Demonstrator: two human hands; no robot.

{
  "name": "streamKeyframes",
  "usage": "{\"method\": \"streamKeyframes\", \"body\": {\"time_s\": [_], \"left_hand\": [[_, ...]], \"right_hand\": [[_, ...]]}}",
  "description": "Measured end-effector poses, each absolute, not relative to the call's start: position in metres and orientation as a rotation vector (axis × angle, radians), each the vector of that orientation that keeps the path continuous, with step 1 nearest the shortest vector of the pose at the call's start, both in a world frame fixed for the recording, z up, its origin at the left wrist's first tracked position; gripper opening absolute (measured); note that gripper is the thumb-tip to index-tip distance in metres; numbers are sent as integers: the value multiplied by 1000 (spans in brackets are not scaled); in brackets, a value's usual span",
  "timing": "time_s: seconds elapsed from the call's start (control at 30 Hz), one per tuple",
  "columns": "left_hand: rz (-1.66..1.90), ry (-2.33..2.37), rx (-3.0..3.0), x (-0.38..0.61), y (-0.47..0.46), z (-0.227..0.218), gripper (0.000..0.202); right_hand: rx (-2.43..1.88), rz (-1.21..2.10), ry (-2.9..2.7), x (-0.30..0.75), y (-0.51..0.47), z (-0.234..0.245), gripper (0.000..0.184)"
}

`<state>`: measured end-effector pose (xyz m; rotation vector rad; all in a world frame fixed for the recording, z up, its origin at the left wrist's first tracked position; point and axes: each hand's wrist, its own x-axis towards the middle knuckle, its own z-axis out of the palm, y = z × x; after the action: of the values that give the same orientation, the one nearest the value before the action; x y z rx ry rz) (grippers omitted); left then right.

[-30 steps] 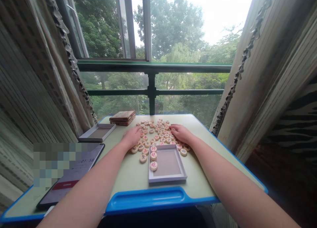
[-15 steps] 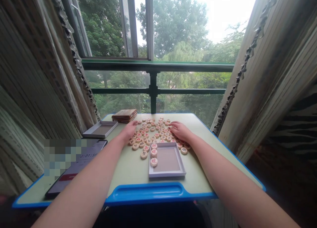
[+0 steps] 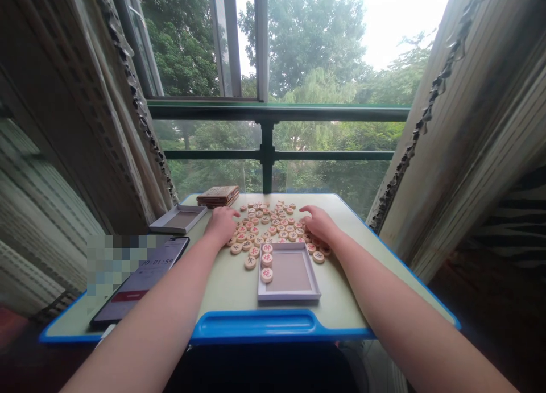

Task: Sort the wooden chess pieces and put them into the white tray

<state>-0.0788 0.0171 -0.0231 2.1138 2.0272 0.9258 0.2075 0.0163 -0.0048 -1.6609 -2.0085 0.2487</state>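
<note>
Round wooden Chinese chess pieces with red or dark characters lie spread in a loose heap mid-table. At the heap's left edge is my left hand, its index finger stretched toward the pieces and the other fingers partly hidden. My right hand is at the right edge, index finger extended and the rest bent over or beside pieces. Neither hand visibly holds a piece. Nearer to me sits a shallow open box, with three red-lettered pieces in a column along its left side.
A phone showing a timer lies at the table's left. Behind it stand another shallow box part and a brown folded board or case. The table has a blue rim with a molded groove; a railing and window are beyond.
My right hand has shifted slightly right, its index finger lifting off the pieces. My left hand has turned a little, fingers more bent. The view has shifted slightly; the three boxed pieces stay put.
</note>
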Motion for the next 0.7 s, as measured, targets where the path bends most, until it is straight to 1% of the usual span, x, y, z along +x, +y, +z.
{"method": "streamKeyframes", "body": {"time_s": [0.1, 0.23, 0.37, 0.47, 0.6, 0.7], "left_hand": [[814, 2119, 2227, -80, 14, -23, 43], [747, 2087, 2282, -76, 11, -23, 44], [795, 2068, 2282, -74, 10, -24, 44], [861, 2042, 2265, -72, 8, -22, 43], [819, 1862, 2335, -66, 3, -19, 38], [768, 1735, 2449, -62, 0, -18, 34]], "right_hand": [[-1722, 260, -2011, 212, 18, -4, 34], [-1687, 327, -2072, 211, 16, -6, 27], [-1644, 427, -1914, 206, 12, -7, 21], [-1507, 479, -1776, 203, 8, -7, 18], [-1394, 648, -1703, 199, 5, -6, 18], [-1440, 565, -1759, 197, 4, -5, 14]]}}
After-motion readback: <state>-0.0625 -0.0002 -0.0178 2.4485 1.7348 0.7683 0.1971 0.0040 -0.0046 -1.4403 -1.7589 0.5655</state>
